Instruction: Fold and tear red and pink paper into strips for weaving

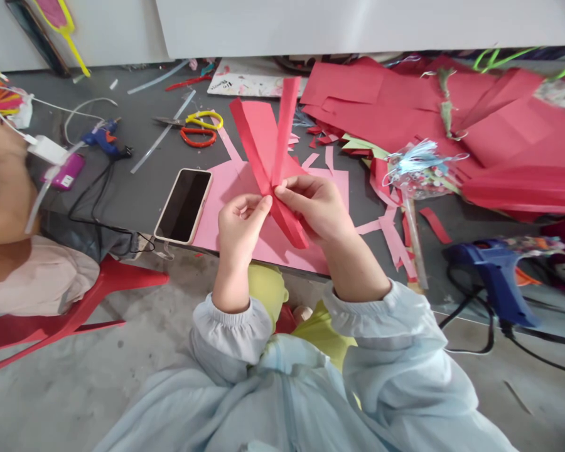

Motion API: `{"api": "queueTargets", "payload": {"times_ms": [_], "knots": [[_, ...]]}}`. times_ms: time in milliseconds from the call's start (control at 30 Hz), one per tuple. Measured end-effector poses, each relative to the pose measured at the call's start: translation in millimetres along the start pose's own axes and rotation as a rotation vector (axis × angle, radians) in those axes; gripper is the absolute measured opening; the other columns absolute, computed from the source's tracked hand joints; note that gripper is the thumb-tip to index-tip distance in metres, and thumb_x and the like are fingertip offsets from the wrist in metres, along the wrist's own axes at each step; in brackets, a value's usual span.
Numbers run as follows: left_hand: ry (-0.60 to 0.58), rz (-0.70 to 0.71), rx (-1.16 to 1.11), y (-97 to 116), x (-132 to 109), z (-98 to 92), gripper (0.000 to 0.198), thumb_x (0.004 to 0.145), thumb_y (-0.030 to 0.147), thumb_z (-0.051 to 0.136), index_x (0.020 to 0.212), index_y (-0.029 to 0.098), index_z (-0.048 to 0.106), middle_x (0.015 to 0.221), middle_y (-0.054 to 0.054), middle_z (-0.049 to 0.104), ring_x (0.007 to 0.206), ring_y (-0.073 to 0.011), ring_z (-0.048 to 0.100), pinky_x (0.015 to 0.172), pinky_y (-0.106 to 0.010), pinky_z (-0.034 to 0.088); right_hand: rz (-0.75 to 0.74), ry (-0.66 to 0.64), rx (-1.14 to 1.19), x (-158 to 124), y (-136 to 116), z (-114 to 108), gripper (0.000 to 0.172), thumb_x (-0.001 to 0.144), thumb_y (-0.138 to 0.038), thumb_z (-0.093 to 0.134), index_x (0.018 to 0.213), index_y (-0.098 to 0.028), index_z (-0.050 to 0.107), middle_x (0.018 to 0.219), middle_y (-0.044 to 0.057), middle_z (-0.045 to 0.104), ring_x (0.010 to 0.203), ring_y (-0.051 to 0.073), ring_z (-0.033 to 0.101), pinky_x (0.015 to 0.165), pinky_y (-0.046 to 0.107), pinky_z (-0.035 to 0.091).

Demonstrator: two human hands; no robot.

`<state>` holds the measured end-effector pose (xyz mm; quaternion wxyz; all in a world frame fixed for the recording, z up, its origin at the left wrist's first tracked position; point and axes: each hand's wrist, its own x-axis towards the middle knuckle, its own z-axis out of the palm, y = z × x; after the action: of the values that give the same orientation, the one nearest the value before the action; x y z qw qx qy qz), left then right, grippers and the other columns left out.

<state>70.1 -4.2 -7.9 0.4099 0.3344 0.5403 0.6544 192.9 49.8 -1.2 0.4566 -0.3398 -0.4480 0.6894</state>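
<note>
Pinching its middle, left hand (240, 223) and right hand (317, 207) are holding red paper (258, 135) over pink sheet (268, 242); the paper is slanting lengthwise far-left to near-right, its creased far end forking.

Left hand (241, 223): thumb on folded red paper (258, 135), near its middle | Right hand (319, 206): pinches same paper just beside | Below: pink sheet (222, 199) on dark table (139, 198) | Left side: dark-screened phone (183, 206), scissors (200, 130) with yellow and red handles | Right side: red sheets (405, 107), blue glue gun (494, 273)
</note>
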Motion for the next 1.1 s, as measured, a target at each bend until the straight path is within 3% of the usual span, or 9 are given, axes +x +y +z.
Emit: {"api": "queueTargets", "payload": {"times_ms": [267,467,733,1100], "knots": [[0.023,0.023,-0.018,-1.0,-1.7,0.4,0.028,0.07,0.041,0.085,0.068,0.018,0.07,0.069,-0.001,0.07,0.068,-0.0121,0.063,0.069,-0.025,0.051,0.016,-0.049,0.039,0.4,3.5,-1.5,0.025,0.064,-0.035,0.09,0.073,-0.018,0.074,0.059,-0.005,0.061,0.05,0.004,0.05,0.053,0.02,0.046],[0.001,-0.023,-0.088,-2.7,-0.1,0.8,0.032,0.066,0.045,0.088,0.069,0.018,0.071,0.065,0.0,0.067,0.061,-0.0111,0.06,0.064,-0.026,0.049,0.066,-0.087,0.121,0.4,2.1,-2.3,0.028,0.06,-0.037,0.092,0.071,-0.019,0.072,0.06,-0.005,0.061,0.049,0.004,0.049,0.049,0.02,0.044],[0.031,0.083,0.017,0.1,-1.0,0.5,0.025,0.069,0.039,0.086,0.072,0.019,0.072,0.071,-0.001,0.071,0.069,-0.012,0.065,0.069,-0.025,0.053,0.066,-0.041,0.018,2.2,0.2,-2.7,0.029,0.058,-0.036,0.092,0.068,-0.017,0.073,0.055,-0.005,0.059,0.045,0.003,0.043,0.041,0.018,0.033],[0.007,0.032,-0.067,-1.5,-0.9,2.4,0.028,0.066,0.043,0.088,0.069,0.02,0.072,0.068,0.001,0.07,0.066,-0.0118,0.064,0.067,-0.026,0.053,0.005,-0.029,0.089,3.1,5.0,-0.7,0.036,0.055,-0.041,0.094,0.071,-0.018,0.071,0.065,-0.003,0.066,0.051,0.004,0.053,0.047,0.018,0.042]]}}
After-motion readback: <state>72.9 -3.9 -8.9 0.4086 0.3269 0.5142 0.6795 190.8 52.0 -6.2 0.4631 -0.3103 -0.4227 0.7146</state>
